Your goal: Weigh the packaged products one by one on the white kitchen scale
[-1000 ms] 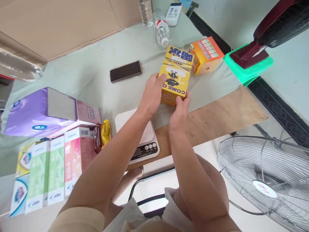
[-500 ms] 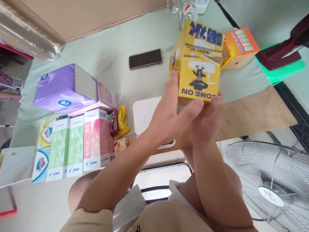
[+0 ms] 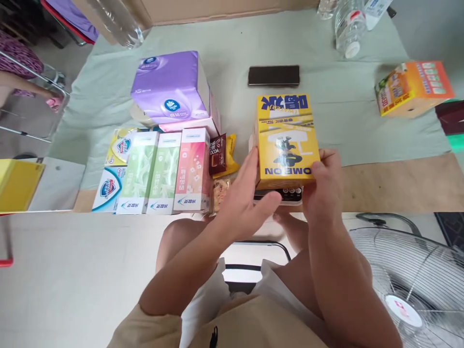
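Observation:
A yellow carton [image 3: 288, 145] with blue lettering and a cartoon figure in a black hat sits on or just above a white device with round buttons [image 3: 293, 191], probably a scale, that it mostly covers. My left hand [image 3: 241, 188] lies along the carton's left side, fingers stretched and thumb apart. At the lower right corner, my right hand [image 3: 324, 181] pinches the carton between thumb and fingers. Left of my left hand are a wrapped biscuit [image 3: 220, 191], a brown cocoa packet [image 3: 217, 154] and a yellow packet [image 3: 230, 162].
Purple tissue pack [image 3: 166, 89] stands behind pink and green upright boxes [image 3: 165, 169] and soap boxes [image 3: 108, 186]. A phone [image 3: 274, 76] lies beyond the carton. An orange box [image 3: 413, 89] and clear bottle [image 3: 350, 29] are to the right; a fan [image 3: 406, 290] stands below the table edge.
The yellow carton has come down and toward me, away from the orange box, over the white device. My hands moved with it; my left thumb now points away from the carton. The view has shifted.

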Demonstrator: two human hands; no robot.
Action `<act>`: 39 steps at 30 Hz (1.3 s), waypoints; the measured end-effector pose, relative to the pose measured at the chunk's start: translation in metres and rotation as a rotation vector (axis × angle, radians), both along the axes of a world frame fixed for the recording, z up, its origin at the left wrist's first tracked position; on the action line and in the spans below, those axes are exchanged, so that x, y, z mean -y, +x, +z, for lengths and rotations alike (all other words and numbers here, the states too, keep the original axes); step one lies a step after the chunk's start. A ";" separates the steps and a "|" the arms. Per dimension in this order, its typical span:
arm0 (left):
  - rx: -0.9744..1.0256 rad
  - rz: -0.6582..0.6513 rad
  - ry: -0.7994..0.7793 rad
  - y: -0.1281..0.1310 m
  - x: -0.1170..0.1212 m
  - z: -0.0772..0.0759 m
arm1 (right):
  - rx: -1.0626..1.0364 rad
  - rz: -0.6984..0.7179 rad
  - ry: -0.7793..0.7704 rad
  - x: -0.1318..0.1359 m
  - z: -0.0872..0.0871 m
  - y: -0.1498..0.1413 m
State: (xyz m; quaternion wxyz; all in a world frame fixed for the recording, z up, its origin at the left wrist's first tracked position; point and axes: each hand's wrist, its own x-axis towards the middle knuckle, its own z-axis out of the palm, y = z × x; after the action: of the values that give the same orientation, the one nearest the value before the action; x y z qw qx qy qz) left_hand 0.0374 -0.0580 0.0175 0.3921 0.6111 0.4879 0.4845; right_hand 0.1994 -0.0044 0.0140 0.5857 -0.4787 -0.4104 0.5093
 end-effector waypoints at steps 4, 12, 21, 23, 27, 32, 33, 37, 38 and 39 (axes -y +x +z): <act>-0.015 0.143 0.087 -0.012 0.003 -0.011 | -0.053 -0.264 0.021 -0.014 0.006 0.008; 0.142 0.064 0.076 -0.009 0.001 -0.006 | -0.147 -0.362 0.068 -0.021 0.013 0.003; 0.102 -0.092 -0.096 -0.008 0.006 -0.004 | -0.092 -0.230 0.070 -0.016 0.012 -0.007; 0.105 -0.106 -0.129 -0.009 0.007 -0.005 | -0.070 -0.200 0.083 -0.015 0.009 -0.007; 0.109 -0.134 -0.162 -0.008 0.007 -0.006 | -0.023 -0.101 0.103 -0.011 0.005 -0.009; 0.117 -0.170 -0.167 -0.007 0.005 -0.004 | -0.043 -0.042 0.098 -0.007 0.006 -0.019; 0.112 -0.185 -0.166 -0.007 0.004 -0.004 | -0.046 -0.039 0.095 -0.006 0.007 -0.021; 0.091 -0.237 -0.151 -0.011 0.003 -0.005 | -0.048 -0.011 0.054 -0.003 0.011 -0.026; 0.088 -0.242 -0.145 -0.012 0.003 -0.005 | -0.047 -0.009 0.054 -0.002 0.012 -0.027; 0.086 -0.245 -0.136 -0.014 0.004 -0.004 | -0.043 -0.012 0.059 -0.001 0.013 -0.028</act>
State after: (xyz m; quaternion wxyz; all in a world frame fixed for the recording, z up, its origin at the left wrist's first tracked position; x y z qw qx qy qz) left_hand 0.0239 -0.0618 0.0132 0.5095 0.6168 0.4241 0.4244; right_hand 0.1711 -0.0032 0.0268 0.6112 -0.4528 -0.4095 0.5037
